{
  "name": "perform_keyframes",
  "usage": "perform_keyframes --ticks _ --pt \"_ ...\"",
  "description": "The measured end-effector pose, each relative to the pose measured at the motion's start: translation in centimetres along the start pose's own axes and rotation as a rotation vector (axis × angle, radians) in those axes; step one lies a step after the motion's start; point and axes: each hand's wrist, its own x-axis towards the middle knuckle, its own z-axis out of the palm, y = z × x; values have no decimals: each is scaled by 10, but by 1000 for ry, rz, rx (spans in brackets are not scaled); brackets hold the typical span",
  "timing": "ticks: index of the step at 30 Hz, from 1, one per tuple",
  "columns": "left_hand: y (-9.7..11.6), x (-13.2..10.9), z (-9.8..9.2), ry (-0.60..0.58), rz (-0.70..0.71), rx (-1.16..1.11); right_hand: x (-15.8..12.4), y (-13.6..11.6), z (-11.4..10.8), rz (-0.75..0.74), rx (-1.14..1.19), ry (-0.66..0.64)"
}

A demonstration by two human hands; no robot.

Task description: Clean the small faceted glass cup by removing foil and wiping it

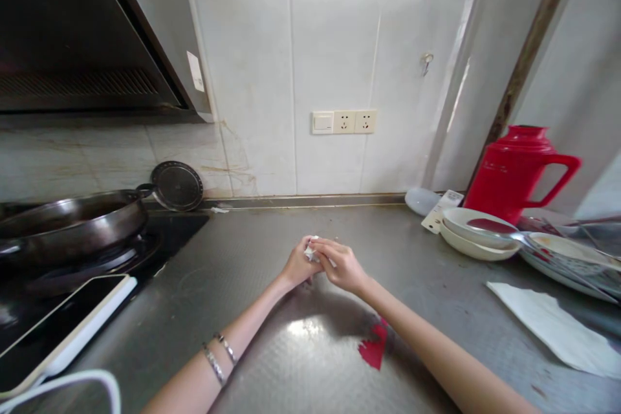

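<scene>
Over the middle of the grey metal counter point(252, 233), my two hands meet. My left hand point(299, 266) is curled around a small crumpled white piece point(312, 252), which looks like paper or tissue. The fingers of my right hand point(342, 265) press together on the same white piece from the right. Most of it is hidden between the fingers. A torn red scrap point(373, 345) lies flat on the counter, below my right wrist and left of the right forearm.
At left, a metal pan point(72, 229) sits on the black stove, with a phone point(58, 330) and white cable in front. Stacked bowls point(475, 242), a red thermos jug point(509, 174), a patterned plate point(572, 265) and a white paper sheet point(557, 330) are at right.
</scene>
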Motion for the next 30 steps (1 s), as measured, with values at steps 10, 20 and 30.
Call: perform_keyframes --ticks 10,20,30 --pt "7 0 4 5 25 -87 -6 7 2 128 -3 163" --pt "13 -1 4 53 8 -125 -1 8 -5 106 -30 170" --pt "18 -4 2 35 -81 -195 3 -1 -3 272 97 193"
